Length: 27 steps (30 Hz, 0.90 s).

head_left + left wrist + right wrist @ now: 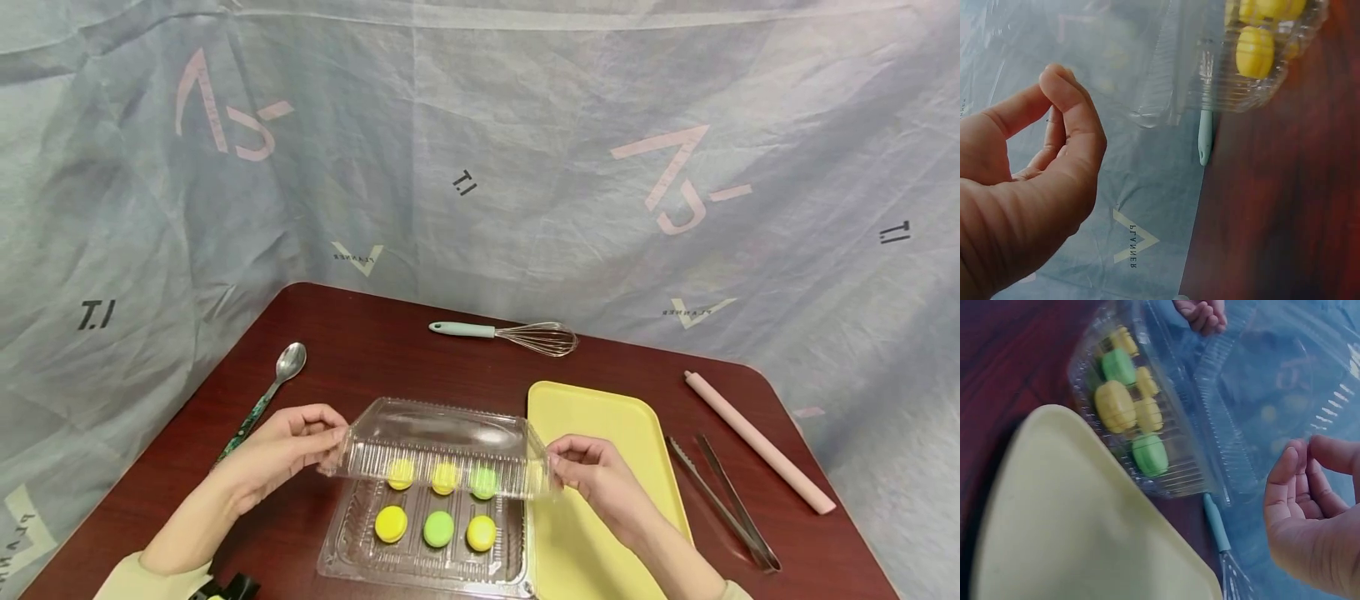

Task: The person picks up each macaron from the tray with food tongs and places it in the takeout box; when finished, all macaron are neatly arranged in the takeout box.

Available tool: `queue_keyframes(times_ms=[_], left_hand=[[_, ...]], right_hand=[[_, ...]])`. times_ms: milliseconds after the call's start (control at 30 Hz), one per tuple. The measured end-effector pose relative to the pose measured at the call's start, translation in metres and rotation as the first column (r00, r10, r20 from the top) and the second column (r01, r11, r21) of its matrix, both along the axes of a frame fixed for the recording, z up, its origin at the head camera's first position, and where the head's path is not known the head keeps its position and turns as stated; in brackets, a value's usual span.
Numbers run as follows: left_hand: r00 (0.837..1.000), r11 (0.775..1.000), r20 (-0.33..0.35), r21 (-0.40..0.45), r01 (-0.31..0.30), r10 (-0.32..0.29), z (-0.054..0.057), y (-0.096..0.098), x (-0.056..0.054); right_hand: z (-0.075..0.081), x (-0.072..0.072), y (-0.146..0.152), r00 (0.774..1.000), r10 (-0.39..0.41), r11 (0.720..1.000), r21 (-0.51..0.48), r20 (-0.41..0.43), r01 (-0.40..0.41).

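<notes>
A clear plastic clamshell box [427,571] lies at the table's near middle with yellow macarons [391,524] and green macarons [438,529] in it, in two rows. Its clear lid [450,425] is tilted up over the back row, which shows through the plastic. My left hand [288,446] pinches the lid's left edge between thumb and fingers. At the opposite edge, my right hand [600,483] pinches the lid too. In the right wrist view, the thumb and index fingertip [1295,447] meet at the transparent rim.
Beside the box on the right lies a yellow tray [600,408], partly under my right forearm. Farther right are metal tongs [723,500] and a pink rolling pin [757,442]. A whisk [502,333] lies at the back, a spoon [273,387] at the left.
</notes>
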<state>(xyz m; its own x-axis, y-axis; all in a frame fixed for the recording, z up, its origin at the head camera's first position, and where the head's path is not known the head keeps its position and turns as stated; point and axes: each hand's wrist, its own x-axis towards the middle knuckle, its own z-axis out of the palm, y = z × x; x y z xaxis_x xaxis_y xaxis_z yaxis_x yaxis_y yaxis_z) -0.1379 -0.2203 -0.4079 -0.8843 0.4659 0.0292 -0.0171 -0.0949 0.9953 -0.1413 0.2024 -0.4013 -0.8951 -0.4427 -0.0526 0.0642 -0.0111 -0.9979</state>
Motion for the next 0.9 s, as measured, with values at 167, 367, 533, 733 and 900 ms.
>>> queue_keyframes(times_ms=[167, 367, 533, 733, 900], left_hand=[[1.000, 0.998, -0.013, -0.060, -0.002, 0.001, -0.006, 0.001, 0.010], [0.998, 0.988, -0.054, -0.148, -0.034, 0.026, -0.014, 0.005, 0.018], [0.996, 0.978, -0.081, -0.200, -0.053, 0.037, -0.023, 0.006, 0.025], [0.992, 0.960, -0.101, -0.264, -0.095, 0.070, -0.027, 0.009, 0.030], [0.989, 0.935, -0.104, -0.328, -0.137, 0.109, -0.025, 0.011, 0.033]], right_hand=[[-0.008, 0.004, -0.001, 1.000, -0.001, 0.998, 0.060, 0.003, 0.000], [-0.020, 0.008, 0.000, 1.000, 0.018, 0.993, 0.113, 0.022, -0.020], [-0.032, 0.010, 0.001, 0.999, 0.045, 0.991, 0.129, 0.011, -0.046], [-0.039, 0.013, -0.001, 0.998, 0.054, 0.987, 0.152, -0.021, -0.051], [-0.040, 0.014, -0.003, 0.999, 0.035, 0.985, 0.173, -0.029, -0.029]])
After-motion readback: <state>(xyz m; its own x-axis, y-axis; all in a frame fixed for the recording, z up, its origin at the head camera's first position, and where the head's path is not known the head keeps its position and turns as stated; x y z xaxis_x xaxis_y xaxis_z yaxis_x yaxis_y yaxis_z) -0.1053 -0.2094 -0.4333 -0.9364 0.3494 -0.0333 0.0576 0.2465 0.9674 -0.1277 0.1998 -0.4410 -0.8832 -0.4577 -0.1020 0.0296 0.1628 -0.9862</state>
